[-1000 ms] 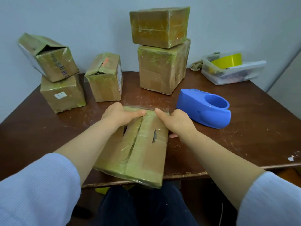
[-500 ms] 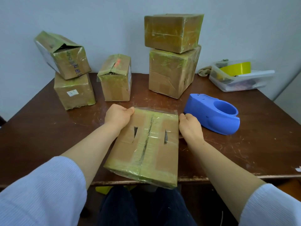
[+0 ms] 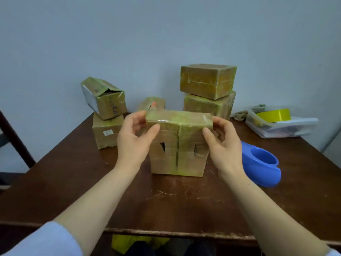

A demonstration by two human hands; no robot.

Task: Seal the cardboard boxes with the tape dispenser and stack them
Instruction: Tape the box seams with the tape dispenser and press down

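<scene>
Pale blue ribbed sleeves pushed up the forearms, dark trousers below.

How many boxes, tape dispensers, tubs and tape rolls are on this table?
Brown cardboard boxes: 6 (front box, tilted open box, box beneath it, small rear box, right stack's top box, right stack's bottom box)
Blue plastic tape dispenser: 1
Clear plastic tub: 1
Yellow tape roll: 1
Total: 9

Open tabletop stretches from the upright cardboard box to the near edge. A blue tape dispenser sits just right of it. Behind it crowd a small box, a two-box stack rear-right, and a leaning stack rear-left.
</scene>
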